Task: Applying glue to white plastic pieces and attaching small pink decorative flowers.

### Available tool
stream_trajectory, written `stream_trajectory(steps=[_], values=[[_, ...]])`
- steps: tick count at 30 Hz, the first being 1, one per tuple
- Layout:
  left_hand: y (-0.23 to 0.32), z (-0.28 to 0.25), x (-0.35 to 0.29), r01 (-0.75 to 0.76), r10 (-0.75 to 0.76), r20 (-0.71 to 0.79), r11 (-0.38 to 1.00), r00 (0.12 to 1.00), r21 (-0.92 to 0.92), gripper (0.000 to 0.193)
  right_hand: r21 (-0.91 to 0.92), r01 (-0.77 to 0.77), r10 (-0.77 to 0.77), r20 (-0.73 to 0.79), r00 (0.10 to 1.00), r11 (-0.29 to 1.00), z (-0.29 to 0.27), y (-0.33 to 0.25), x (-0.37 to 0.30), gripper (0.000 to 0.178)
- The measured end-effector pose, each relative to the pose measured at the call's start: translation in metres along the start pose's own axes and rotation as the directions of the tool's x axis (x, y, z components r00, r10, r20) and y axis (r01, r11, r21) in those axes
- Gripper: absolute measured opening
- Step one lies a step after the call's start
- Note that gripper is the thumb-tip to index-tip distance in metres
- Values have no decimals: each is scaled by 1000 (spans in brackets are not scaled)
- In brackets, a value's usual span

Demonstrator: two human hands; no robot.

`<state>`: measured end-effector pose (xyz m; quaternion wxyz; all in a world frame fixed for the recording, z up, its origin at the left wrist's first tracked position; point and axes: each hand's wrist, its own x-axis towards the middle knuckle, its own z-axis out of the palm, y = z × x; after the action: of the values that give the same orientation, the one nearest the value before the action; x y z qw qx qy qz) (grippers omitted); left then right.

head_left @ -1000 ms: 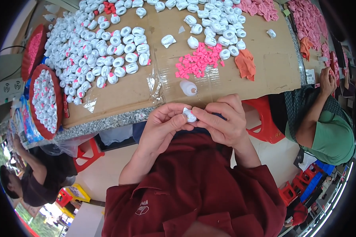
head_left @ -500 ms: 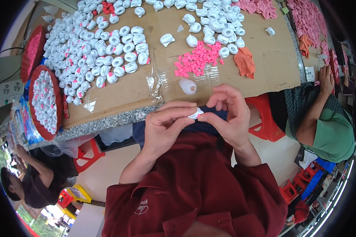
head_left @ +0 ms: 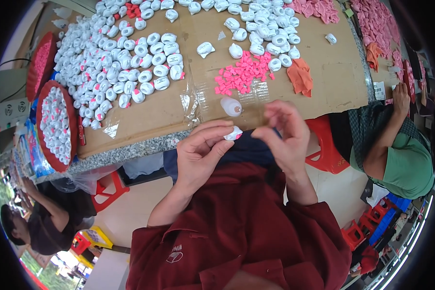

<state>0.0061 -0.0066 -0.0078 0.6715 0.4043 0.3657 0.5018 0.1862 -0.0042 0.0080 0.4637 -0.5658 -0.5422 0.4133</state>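
The left hand (head_left: 200,154) pinched a small white-and-pink toy piece (head_left: 234,134) at its fingertips. The right hand (head_left: 286,137) hovered just right of it, fingers loosely spread, seemingly holding nothing

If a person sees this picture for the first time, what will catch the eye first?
First, the big crowd of small white pieces covering the far left of the cardboard-topped table. Next, the bright pink heap at its middle. Nearer, the left hand pinches one white piece, with the right hand open beside it.

A cardboard-covered table (head_left: 324,77) holds a heap of loose pink pieces (head_left: 241,75) and an orange cloth (head_left: 300,77)
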Motion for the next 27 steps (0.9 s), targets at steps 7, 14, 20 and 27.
stream_trajectory(steps=[7, 14, 20, 27], values=[[-2, 1, 0, -18, 18, 14, 998, 1000, 53, 25, -708, 20, -309, -283, 908, 706, -40, 23, 46, 18], [0, 3, 0, -14, 14, -11, 1000, 1000, 12, 26, -483, -137, -77, -397, 915, 865, -50, 18, 48, 15], [4, -4, 3, -115, 153, -138, 961, 979, 253, 25, -424, -155, -58, -446, 893, 892, -48, 12, 47, 16], [19, -36, 39, -124, 369, -271, 765, 889, 632, 24, -427, -107, -105, -444, 890, 898, -49, -12, 28, 38]])
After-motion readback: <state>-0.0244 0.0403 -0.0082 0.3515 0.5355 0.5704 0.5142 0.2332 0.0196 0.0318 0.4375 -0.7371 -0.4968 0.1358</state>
